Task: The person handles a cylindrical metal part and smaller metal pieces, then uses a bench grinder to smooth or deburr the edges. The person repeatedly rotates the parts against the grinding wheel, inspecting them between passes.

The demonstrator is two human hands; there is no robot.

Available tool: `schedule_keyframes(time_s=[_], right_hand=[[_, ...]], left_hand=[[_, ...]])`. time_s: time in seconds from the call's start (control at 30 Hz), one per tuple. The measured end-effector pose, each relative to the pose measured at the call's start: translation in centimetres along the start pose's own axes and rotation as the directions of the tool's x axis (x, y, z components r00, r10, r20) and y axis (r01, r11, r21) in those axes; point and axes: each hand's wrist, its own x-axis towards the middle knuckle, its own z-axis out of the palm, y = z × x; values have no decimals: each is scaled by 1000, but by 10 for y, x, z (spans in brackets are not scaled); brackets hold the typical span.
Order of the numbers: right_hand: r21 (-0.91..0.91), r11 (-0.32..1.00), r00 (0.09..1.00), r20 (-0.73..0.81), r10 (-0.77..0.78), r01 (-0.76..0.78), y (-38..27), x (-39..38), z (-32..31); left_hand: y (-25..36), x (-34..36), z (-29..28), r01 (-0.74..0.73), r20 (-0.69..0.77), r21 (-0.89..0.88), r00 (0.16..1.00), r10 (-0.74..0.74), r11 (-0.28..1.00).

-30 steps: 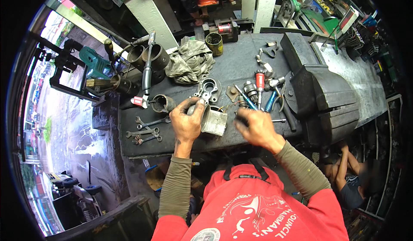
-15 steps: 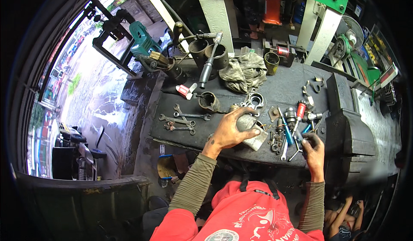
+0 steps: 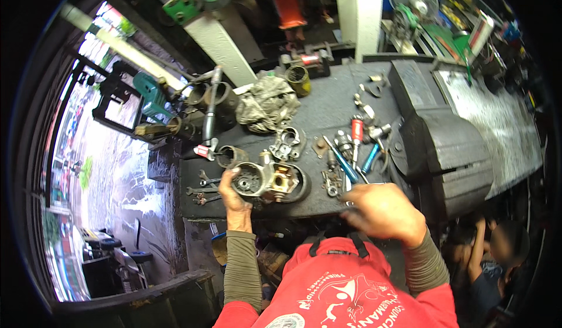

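Observation:
My left hand (image 3: 234, 196) grips the left side of an aluminium housing (image 3: 263, 179), whose round bore and inner fittings face up on the dark bench (image 3: 328, 102). Just behind it lies a flanged metal part (image 3: 288, 142). My right hand (image 3: 383, 211) is at the bench's front edge, right of the housing, fingers curled and blurred; whether it holds anything is unclear. Beyond that hand lie a red-handled tool (image 3: 357, 130), blue-handled tools (image 3: 345, 163) and several small parts (image 3: 331, 184). Wrenches (image 3: 202, 192) lie left of my left hand.
A crumpled rag (image 3: 266, 102), a yellow can (image 3: 298, 82) and metal cylinders (image 3: 222, 108) stand at the back. A bulky dark metal block (image 3: 445, 158) occupies the right. Another person (image 3: 486, 269) crouches below at lower right. A white post (image 3: 219, 47) rises behind the bench.
The housing has been turned, so its hollow interior now shows upward. My left hand has shifted to its left side. My right hand has moved in the view as the camera swung.

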Motion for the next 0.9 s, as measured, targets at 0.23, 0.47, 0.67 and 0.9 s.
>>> schedule_keyframes(time_s=[0.23,0.47,0.67,0.9], right_hand=[[-155,869,872,233,-431,471,-157,11,-86],[-163,778,795,153,-587,606,-145,21,-108],[26,834,833,41,-552,551,-79,41,-96],[174,983,975,197,-98,63,18,1,-16]], left_hand=[[-12,-36,1,92,-110,-175,988,-112,980],[-23,-60,2,66,-300,-264,943,-147,962],[-31,-78,-1,51,-353,-214,927,-126,976],[-36,-105,25,59,-365,-499,891,-271,865]])
